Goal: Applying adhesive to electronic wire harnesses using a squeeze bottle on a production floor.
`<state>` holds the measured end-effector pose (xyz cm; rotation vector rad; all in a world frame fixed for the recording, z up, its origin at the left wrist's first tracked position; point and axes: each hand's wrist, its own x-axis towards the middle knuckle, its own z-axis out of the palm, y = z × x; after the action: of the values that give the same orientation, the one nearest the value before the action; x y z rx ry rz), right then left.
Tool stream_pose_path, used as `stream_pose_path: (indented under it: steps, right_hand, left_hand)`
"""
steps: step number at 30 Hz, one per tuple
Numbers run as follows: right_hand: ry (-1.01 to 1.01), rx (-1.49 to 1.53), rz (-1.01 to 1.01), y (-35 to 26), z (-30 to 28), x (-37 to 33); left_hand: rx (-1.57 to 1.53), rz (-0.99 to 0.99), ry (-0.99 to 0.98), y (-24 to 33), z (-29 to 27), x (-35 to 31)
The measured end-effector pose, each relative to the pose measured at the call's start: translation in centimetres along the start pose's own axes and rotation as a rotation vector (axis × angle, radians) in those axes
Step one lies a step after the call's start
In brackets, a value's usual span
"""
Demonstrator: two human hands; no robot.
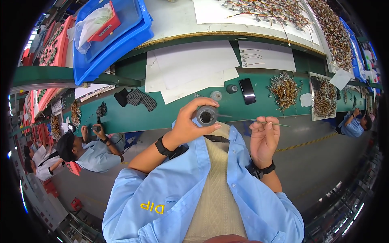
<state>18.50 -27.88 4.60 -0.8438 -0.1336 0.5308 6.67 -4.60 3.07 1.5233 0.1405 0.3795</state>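
Observation:
My left hand (pixel 184 123) is closed around a small dark grey bottle (pixel 207 110), held in front of my chest near the bench's front edge. Its round mouth faces up and looks dark inside. A thin green stick (pixel 280 124) is pinched between the fingertips of my right hand (pixel 264 139). The stick lies nearly level, and a fine blurred end points left toward the bottle; whether it touches the bottle I cannot tell. On the green bench (pixel 178 109) just beyond my left hand stand a small pale round jar (pixel 216 96) and a dark cap-like piece (pixel 231 88).
A black phone (pixel 247 91) lies beside a heap of wired parts (pixel 283 93). White paper sheets (pixel 186 67) and striped cloth (pixel 142 99) cover the bench farther left. Stacked blue trays (pixel 121 48) rest on the raised shelf (pixel 174 28). Co-workers sit left (pixel 95 156) and right (pixel 351 124).

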Motion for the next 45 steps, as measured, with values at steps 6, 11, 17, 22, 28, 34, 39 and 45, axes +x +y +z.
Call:
stream_pose_path:
  steps: [6, 11, 17, 22, 28, 34, 39, 45]
  right_hand:
    - [-0.054, 0.103, 0.061, -0.3, -0.6, 0.1]
    - [0.03, 0.287, 0.189, 1.4, -1.4, 2.3]
    - [0.172, 0.36, 0.54, 11.5, -10.9, 4.7]
    - [0.313, 0.344, 0.785, 22.5, -17.9, 2.7]
    - [0.33, 0.286, 0.905, 33.7, -15.4, 3.2]
    - [0.21, 0.434, 0.852, 34.5, -2.9, 5.5]
    - [-0.136, 0.443, 0.779, 31.3, 5.3, 3.4]
    - [-0.419, 0.1, 0.794, 29.9, 7.3, 3.5]
  left_hand:
    - [0.004, -0.025, 0.018, 0.2, 0.0, 0.1]
    - [0.059, -0.07, 0.113, -0.4, -3.2, -1.8]
    - [0.143, -0.167, 0.448, -1.2, -8.5, -6.1]
    - [0.173, -0.186, 0.512, -1.1, -10.3, -9.4]
    - [0.154, -0.298, 0.321, -1.7, -12.5, -12.2]
    - [0.111, -0.405, 0.049, -6.7, -15.5, -13.4]
    - [-0.05, -0.341, -0.014, -6.4, -16.3, -10.3]
    - [0.11, -0.161, -0.082, -5.3, -19.5, -10.5]
